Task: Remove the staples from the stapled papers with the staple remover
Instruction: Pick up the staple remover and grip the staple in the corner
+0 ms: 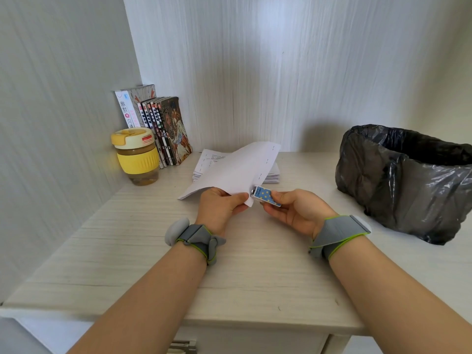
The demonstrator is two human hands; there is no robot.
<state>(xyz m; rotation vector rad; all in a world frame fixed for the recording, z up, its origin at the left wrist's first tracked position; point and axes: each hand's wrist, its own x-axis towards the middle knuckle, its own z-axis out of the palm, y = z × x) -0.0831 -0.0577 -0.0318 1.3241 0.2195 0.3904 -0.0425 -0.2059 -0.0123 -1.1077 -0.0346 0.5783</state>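
Head cam, looks down, close.

Bare desk (153,264) near; bin (403,185) right, cup (136,155) left.

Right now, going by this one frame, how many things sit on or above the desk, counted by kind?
Hands: 2, left hand and right hand
Staple remover: 1
Held stapled papers: 1
Paper stack on the desk: 1
Yellow-lidded cup: 1
Row of books: 1; separate volumes too tight to count
Bin with black bag: 1
Total: 8
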